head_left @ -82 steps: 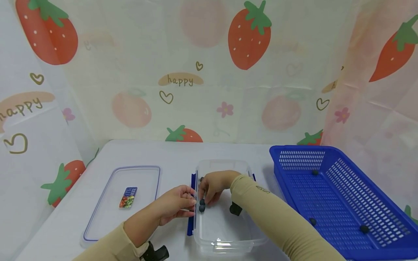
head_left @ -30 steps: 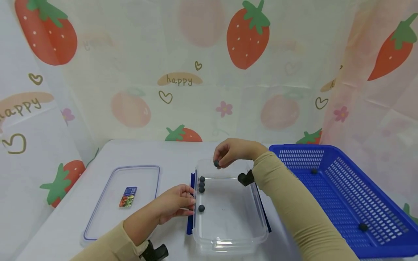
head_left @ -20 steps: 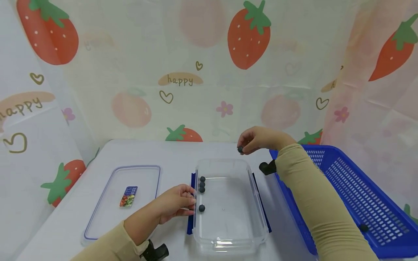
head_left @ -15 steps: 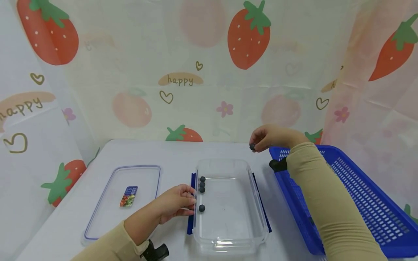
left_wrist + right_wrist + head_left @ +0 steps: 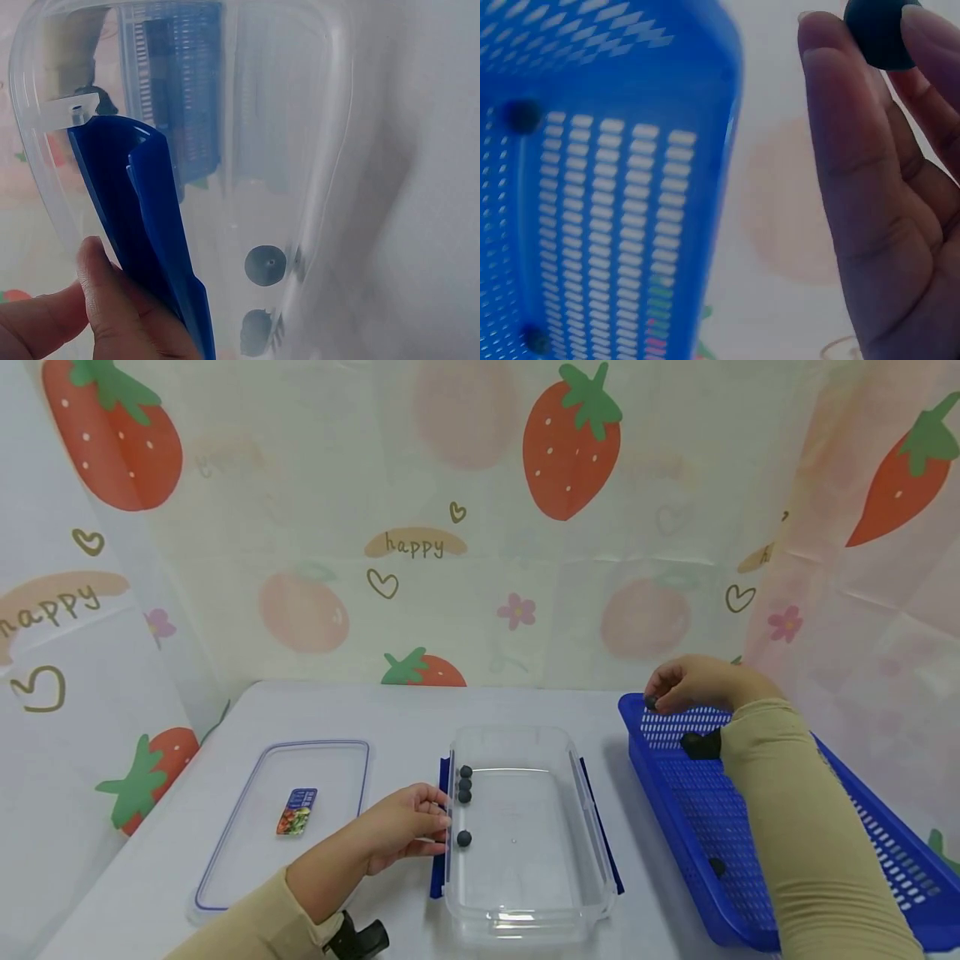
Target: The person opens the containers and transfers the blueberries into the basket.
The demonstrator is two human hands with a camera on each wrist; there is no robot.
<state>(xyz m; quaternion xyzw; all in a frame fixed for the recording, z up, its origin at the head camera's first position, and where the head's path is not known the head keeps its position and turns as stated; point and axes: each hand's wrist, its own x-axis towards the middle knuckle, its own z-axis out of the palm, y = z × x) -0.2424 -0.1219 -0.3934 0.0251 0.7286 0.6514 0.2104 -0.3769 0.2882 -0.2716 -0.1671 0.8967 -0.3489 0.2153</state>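
My right hand (image 5: 693, 683) pinches a small dark blueberry (image 5: 881, 34) between thumb and fingertips, above the far left corner of the blue basket (image 5: 667, 852). My left hand (image 5: 408, 827) holds the left side of a clear plastic box (image 5: 532, 914), its fingers at the blue side latch (image 5: 154, 225). Several blueberries lie in a line along the box's left inner wall, three close together and a nearer blueberry (image 5: 464, 839) set apart. Inside the basket, one blueberry (image 5: 717, 867) shows in the head view; the right wrist view shows two.
A clear lid with a blue rim (image 5: 281, 742) lies on the white table (image 5: 405, 718) at the left, a colourful label (image 5: 296, 812) on it. Strawberry-printed cloth (image 5: 480, 577) hangs behind and at both sides. The right forearm crosses over the basket.
My right hand, with a blueberry, has left the box and moved right until over the basket's far left corner. The left hand stays at the box. More blueberries now line the box wall.
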